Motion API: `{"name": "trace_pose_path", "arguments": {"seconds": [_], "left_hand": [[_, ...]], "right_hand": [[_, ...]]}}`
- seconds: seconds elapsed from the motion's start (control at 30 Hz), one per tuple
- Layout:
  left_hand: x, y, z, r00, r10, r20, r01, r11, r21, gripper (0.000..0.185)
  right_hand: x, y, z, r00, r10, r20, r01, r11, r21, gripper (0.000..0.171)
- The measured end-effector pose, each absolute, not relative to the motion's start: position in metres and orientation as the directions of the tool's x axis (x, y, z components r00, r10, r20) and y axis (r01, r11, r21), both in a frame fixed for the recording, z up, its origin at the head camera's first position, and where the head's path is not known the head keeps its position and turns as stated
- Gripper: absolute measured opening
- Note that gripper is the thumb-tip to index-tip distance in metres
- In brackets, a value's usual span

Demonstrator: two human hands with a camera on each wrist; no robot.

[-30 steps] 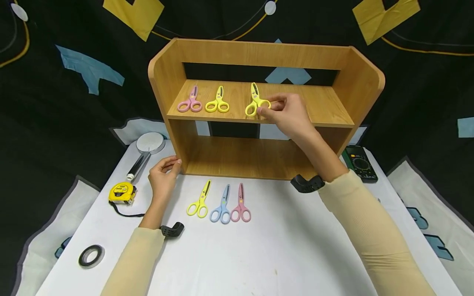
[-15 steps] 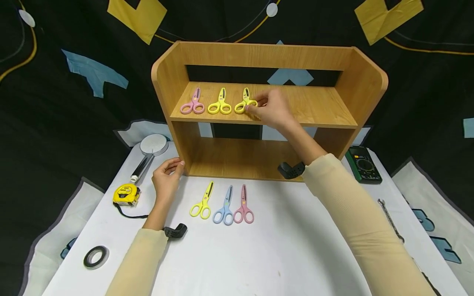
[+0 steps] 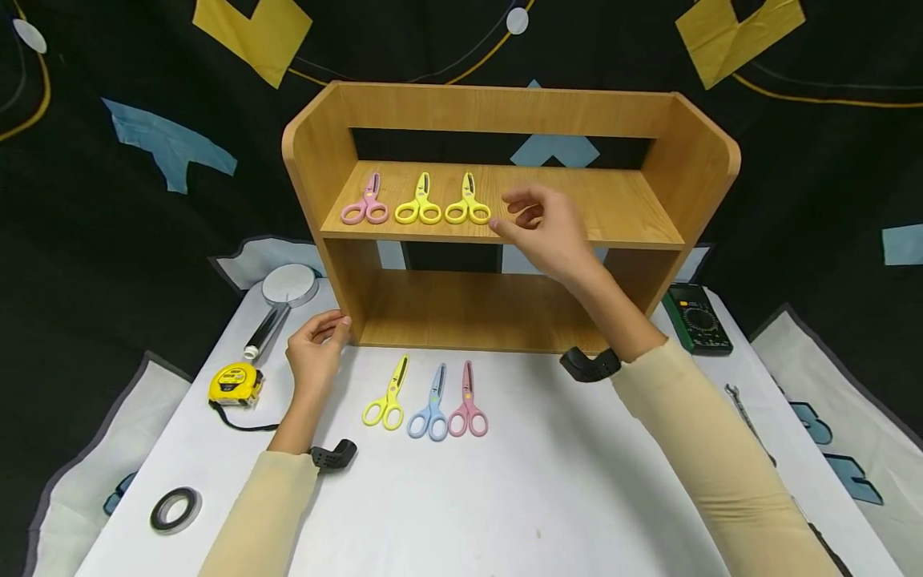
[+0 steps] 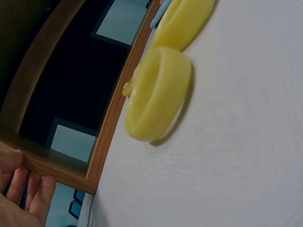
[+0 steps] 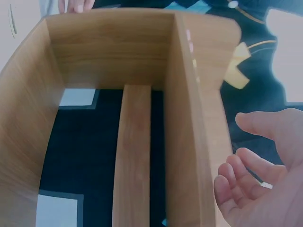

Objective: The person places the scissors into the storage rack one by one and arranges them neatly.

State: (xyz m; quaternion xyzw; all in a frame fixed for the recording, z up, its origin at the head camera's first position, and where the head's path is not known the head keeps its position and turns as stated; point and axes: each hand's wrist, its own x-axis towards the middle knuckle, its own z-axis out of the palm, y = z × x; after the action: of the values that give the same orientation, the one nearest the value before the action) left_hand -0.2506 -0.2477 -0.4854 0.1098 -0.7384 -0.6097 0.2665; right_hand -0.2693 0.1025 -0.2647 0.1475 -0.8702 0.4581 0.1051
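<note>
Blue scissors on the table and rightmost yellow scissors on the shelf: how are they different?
The blue scissors lie on the table; the yellow scissors on the upper shelf. The right hand is close beside the yellow scissors; no hand is that near the blue scissors. In the head view, both point their blades away.

Left wrist view: hand [image 4: 19, 213] cropped; yellow scissors [image 4: 171, 53] too

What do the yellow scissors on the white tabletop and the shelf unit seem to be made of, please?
Yellow scissors: probably plastic handles, smooth and evenly coloured in the left wrist view; blade material hard to tell.
Shelf unit: wood or wood-look board with a satin finish, judging by the grain; solid or laminated, I cannot tell.
</note>
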Motion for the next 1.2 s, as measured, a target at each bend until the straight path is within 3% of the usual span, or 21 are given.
{"name": "trace_pose_path", "arguments": {"seconds": [0.17,0.43,0.83,1.0,1.2], "left_hand": [[-0.245,-0.248,-0.479,-0.847,-0.483,0.225,0.146,0.195,0.970,0.026],[-0.235,-0.244,-0.456,-0.854,-0.461,0.241,0.154,0.220,0.963,0.026],[-0.239,-0.245,-0.463,-0.845,-0.475,0.244,0.161,0.210,0.964,0.025],[-0.250,-0.251,-0.484,-0.846,-0.474,0.245,0.180,0.179,0.967,0.027],[-0.243,-0.246,-0.473,-0.863,-0.457,0.215,0.176,0.126,0.976,0.027]], "right_hand": [[-0.233,0.123,-0.281,-0.916,-0.190,0.353,-0.399,0.512,-0.760,0.041],[-0.187,0.139,-0.341,-0.928,-0.268,0.260,-0.364,0.491,-0.792,0.039],[-0.160,0.112,-0.443,-0.959,-0.272,0.073,-0.195,0.455,-0.869,0.052],[-0.155,0.098,-0.470,-0.964,-0.266,0.018,-0.144,0.464,-0.874,0.055],[-0.151,0.087,-0.488,-0.964,-0.266,0.025,-0.165,0.520,-0.838,0.050]]}}
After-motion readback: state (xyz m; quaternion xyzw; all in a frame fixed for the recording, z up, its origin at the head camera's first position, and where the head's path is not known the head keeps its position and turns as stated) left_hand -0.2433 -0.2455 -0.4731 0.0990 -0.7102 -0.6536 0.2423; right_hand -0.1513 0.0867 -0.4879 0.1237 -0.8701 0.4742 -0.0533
